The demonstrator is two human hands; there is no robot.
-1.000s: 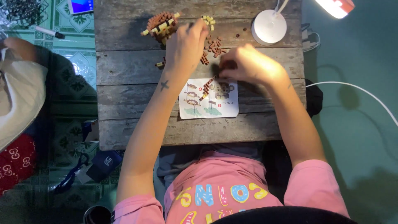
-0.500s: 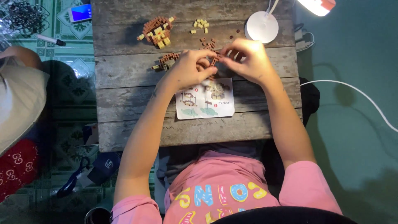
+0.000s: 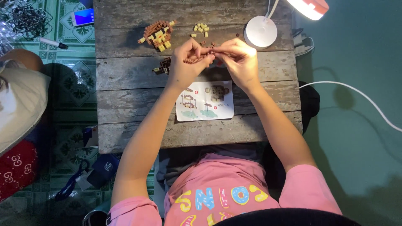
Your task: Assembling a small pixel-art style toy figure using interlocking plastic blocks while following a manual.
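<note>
both hands, left hand [image 3: 184,62] & right hand [image 3: 240,58], grip pinching brown brick strip [image 3: 197,60] above wood table [image 3: 125,96].

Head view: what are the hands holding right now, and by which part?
Both hold one small brown brick assembly above the table: left hand at its left end, right hand at its right.

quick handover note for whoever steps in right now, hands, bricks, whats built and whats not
Left hand and right hand: both pinch a small brown brick strip between them, above the wooden table.
Built: a brown and yellow brick figure at the far edge; a smaller dark piece by the left hand.
Left: loose yellow bricks, unattached.
Instruction sheet lies below the hands.
</note>
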